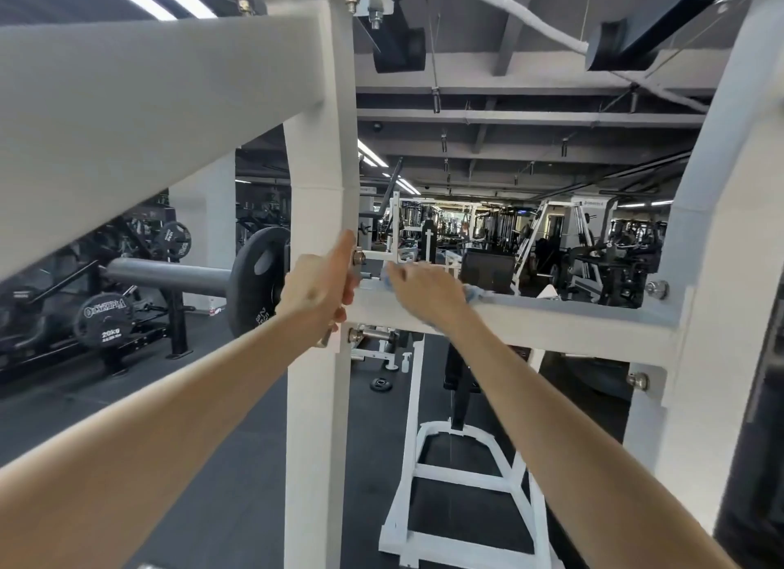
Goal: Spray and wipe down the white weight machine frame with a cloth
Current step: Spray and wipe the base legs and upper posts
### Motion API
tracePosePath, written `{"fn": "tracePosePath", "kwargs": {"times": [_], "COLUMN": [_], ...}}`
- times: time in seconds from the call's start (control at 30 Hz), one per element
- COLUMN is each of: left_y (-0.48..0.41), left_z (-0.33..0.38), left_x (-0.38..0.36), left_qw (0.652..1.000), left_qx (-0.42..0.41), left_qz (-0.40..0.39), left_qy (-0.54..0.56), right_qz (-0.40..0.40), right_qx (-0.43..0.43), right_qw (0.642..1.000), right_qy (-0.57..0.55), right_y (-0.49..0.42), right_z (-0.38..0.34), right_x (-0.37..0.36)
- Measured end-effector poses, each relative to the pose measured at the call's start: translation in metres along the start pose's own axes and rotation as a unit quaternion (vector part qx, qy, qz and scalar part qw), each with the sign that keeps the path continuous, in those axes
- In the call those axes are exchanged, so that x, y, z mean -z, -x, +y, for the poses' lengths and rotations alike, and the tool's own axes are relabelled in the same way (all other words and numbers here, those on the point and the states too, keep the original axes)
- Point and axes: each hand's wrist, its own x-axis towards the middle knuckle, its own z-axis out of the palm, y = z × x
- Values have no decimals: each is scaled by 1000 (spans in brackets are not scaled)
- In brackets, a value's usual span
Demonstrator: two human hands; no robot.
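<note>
I am looking along both bare arms at the white frame (127,123) of a gym machine. My left grip (320,282) is curling around the frame's post (318,420), thumb lying up along it, while my right grip (424,290) is closing over a blue cloth (477,293) and pressing it onto the top of the crossbar (572,318), just right of the post. A black plate (254,280) is sitting on a grey bar (169,273) behind the left grip.
</note>
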Motion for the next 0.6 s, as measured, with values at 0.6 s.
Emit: {"fn": "tracePosePath", "kwargs": {"times": [0.6], "left_y": [-12], "left_z": [-12], "left_x": [16], "left_qw": [998], "left_qx": [30], "left_qz": [-6], "left_qy": [-50], "right_qz": [48], "right_qx": [26], "right_qw": [998], "right_qy": [13], "right_y": [-15], "right_z": [-56], "right_x": [-23]}}
